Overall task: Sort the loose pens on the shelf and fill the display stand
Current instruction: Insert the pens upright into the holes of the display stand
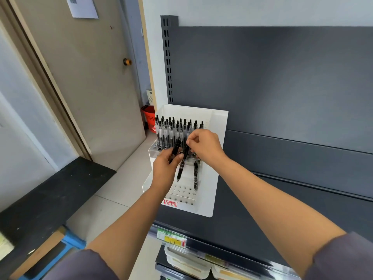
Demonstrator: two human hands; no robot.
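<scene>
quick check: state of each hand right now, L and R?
Left hand: grips a black pen, tip end up.
Right hand: pinches the top of a second pen over the display stand.

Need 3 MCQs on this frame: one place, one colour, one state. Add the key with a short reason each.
1. The display stand sits:
A) on the floor
B) on the dark shelf
C) on the door

2. The lettering on the stand's front is:
A) red
B) blue
C) green

3. The holes of the stand's front tier are:
A) all filled
B) nearly all empty
C) under a lid

Key:
1 B, the stand's base rests on the shelf surface.
2 A, the brand print is red on white.
3 B, only one pen stands there and the other holes are open.
</scene>
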